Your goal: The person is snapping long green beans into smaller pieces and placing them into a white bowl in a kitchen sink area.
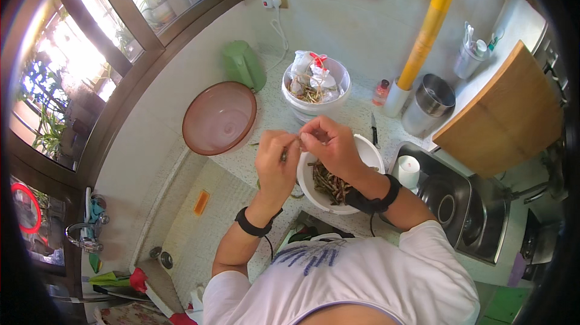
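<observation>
My left hand (277, 161) and my right hand (333, 143) meet at the fingertips, pinching something small between them, too small to name. A dark bit shows within the curled fingers of the left. Below my right hand and forearm stands a white bowl (371, 152) with brownish-green plant stems (328, 184) in it, partly hidden by the arm. Beyond my hands is a white bucket (317, 106) holding plant scraps (312, 93) and crumpled plastic bags (324, 79). A knife with a black handle (374, 135) lies on the counter right of the bowls.
Left of the bucket stand a pinkish-brown basin (219, 118) and a green plastic jug (244, 65). To the right are a small red bottle (380, 93), a yellow pipe (426, 30), a metal container (428, 105), a wooden cutting board (503, 112) and a steel sink (485, 234) with a white cup (408, 171).
</observation>
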`<control>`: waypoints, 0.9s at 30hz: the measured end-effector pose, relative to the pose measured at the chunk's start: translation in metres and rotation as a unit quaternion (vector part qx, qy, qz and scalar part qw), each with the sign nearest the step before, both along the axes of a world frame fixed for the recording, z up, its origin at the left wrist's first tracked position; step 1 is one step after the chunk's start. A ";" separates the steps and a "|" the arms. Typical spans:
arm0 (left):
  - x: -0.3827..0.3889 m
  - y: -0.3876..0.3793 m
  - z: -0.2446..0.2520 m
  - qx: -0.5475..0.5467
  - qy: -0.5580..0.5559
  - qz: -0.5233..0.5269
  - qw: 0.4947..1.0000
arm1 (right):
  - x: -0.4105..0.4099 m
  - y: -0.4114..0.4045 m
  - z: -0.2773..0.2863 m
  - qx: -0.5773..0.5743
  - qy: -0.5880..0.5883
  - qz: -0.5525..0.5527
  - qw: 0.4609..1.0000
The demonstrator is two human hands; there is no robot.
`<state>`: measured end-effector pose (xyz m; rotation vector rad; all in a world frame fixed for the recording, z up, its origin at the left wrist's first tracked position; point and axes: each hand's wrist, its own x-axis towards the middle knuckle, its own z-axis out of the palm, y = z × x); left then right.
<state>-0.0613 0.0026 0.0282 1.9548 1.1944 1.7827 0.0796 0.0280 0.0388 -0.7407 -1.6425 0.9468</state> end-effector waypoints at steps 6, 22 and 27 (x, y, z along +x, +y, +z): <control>-0.033 0.012 0.005 -0.141 -0.478 -0.167 0.851 | 0.014 0.020 -0.009 -0.216 0.010 0.176 0.960; -0.052 0.007 0.019 -0.109 -0.564 -0.276 0.770 | 0.022 0.062 0.016 0.051 -0.118 -0.008 0.992; -0.023 -0.001 0.040 -0.096 -0.639 -0.377 0.664 | -0.001 -0.012 0.024 -0.120 -0.078 0.091 0.986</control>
